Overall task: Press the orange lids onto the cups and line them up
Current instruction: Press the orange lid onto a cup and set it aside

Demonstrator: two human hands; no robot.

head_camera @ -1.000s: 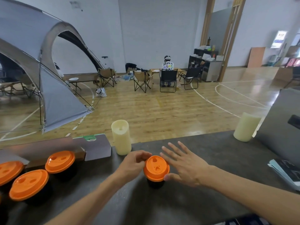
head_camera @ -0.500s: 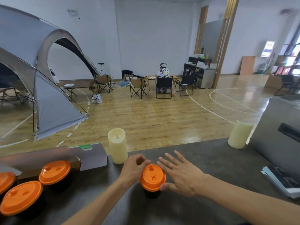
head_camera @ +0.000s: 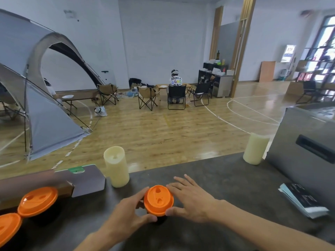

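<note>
So the orange lid [head_camera: 158, 200] was sitting on the dark cup [head_camera: 159, 219] mid-worktop [head_camera: 226, 182], looked a bit tilted to me. Left hand [head_camera: 126, 212] had its grip curled round the rim, thumb and finger pinching it. Right hand [head_camera: 192, 200] was flat, fingers straight against the other side, grasping nothing. Seemed like the seating step; next it'd want an even push down, then a slide over to the two lidded cups [head_camera: 37, 201] at the left
</note>
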